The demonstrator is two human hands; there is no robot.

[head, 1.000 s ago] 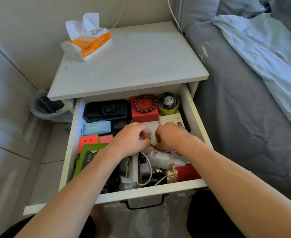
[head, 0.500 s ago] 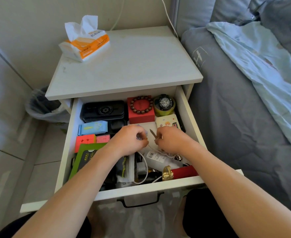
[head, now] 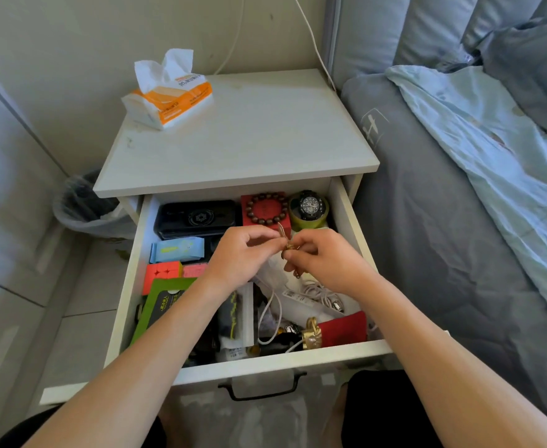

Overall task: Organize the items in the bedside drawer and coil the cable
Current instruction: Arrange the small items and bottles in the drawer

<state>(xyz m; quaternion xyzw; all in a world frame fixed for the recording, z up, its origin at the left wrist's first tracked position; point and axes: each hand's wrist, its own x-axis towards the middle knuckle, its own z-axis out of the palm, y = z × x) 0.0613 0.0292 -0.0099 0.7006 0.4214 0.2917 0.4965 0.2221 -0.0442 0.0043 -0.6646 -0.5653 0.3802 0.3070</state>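
I am holding a small brass-coloured trinket (head: 287,246) between my left hand (head: 243,253) and right hand (head: 322,258), both grips pinching it above the open white wooden drawer (head: 346,215), so it comes free from the tangled white cable (head: 317,291) lying uncoiled below.

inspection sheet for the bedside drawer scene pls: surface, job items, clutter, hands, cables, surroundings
Surface: nightstand top carries a tissue pack.
Job's things: drawer open and crowded; white cable loose, uncoiled.
Clutter: black case, bead bracelet on red box, watch, padlock.
Hands: left hand and right hand pinch a small brass trinket over the drawer.
Cables: white cord runs up the wall.
Surroundings: bed, bin.
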